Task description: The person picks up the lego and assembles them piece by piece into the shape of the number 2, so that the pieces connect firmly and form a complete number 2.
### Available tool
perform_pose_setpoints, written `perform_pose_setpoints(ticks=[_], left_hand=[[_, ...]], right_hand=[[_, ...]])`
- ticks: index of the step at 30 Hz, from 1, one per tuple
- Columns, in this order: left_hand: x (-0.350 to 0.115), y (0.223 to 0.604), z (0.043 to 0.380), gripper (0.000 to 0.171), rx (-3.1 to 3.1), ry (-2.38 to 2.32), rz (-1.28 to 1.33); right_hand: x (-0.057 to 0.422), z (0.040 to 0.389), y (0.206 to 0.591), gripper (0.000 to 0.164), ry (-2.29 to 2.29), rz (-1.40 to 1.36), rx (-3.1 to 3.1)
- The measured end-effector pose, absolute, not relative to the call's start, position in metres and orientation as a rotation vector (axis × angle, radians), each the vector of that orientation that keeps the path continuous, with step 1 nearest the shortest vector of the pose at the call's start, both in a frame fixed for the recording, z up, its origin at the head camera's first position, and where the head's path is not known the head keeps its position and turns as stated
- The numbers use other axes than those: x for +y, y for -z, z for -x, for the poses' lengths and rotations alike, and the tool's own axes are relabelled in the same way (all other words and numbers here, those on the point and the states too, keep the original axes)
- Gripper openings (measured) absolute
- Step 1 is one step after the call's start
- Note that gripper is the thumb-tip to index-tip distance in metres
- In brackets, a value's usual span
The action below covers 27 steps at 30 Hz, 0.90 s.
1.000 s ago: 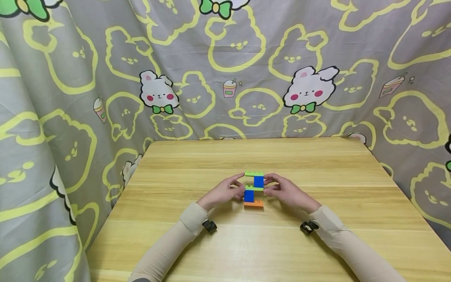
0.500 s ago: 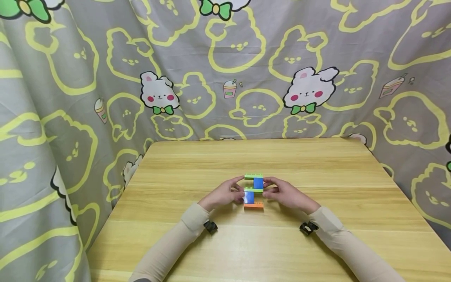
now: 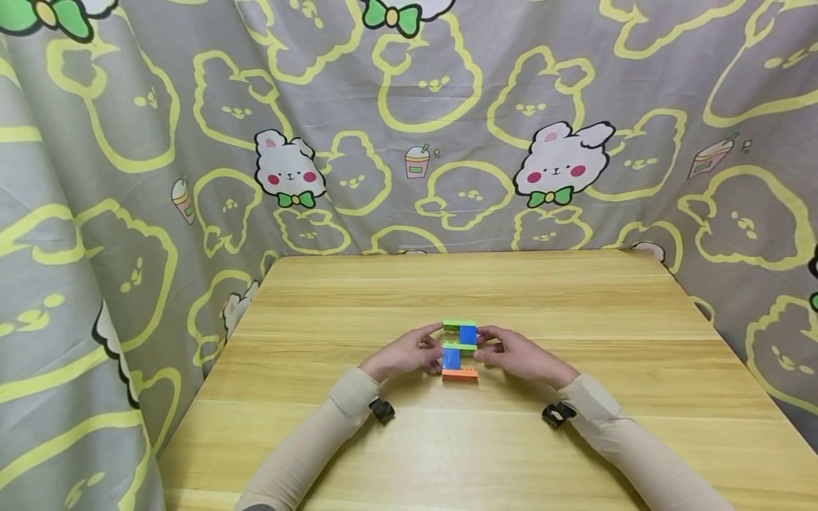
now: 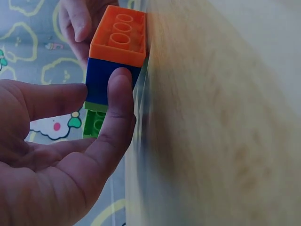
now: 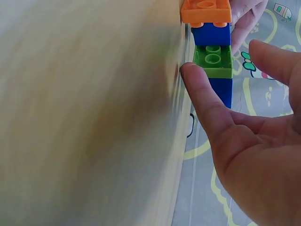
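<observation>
A small stack of toy building bricks lies between the two hands in the head view. It has an orange brick at the near end, then a blue brick, a green brick, another blue brick and a green brick at the far end. My left hand pinches the nearer blue brick between thumb and finger; the orange brick's hollow underside faces the left wrist camera. On the other side, my right hand has its thumb and index finger extended beside the middle green brick and the farther blue one.
The wooden table surrounds the stack on all sides. Behind it hangs a grey curtain with cartoon prints, which also runs down the left and right sides.
The far end of the stack has come down slightly toward the table, and the stack looks shorter from above. Both hands moved a little with it, staying at its sides.
</observation>
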<state>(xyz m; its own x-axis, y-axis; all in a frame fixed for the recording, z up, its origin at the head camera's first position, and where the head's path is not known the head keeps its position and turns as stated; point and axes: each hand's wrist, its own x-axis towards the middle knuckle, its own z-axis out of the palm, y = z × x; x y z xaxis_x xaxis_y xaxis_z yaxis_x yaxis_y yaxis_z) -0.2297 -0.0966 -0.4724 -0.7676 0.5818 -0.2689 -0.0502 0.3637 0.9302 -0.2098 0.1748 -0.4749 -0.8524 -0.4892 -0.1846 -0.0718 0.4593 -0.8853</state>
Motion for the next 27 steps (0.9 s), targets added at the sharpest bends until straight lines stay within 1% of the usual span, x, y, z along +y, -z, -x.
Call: perform_pose_setpoints(ticks=[5, 21, 27], left_hand=[[-0.0976, 0.475, 0.231, 0.066, 2.043, -1.43, -0.438], [-0.0963, 0.4744, 0.2309, 0.063, 2.053, -1.424, -0.449], [-0.0953, 0.4771, 0.232, 0.063, 2.064, -1.423, -0.43]], right_hand=[[0.1732, 0.2084, 0.4738, 0.068, 1.366, 0.478, 2.291], [0.1724, 0.2123, 0.4776, 0.061, 1.352, 0.488, 2.278], [0.1729, 0.2132, 0.4786, 0.063, 1.336, 0.497, 2.273]])
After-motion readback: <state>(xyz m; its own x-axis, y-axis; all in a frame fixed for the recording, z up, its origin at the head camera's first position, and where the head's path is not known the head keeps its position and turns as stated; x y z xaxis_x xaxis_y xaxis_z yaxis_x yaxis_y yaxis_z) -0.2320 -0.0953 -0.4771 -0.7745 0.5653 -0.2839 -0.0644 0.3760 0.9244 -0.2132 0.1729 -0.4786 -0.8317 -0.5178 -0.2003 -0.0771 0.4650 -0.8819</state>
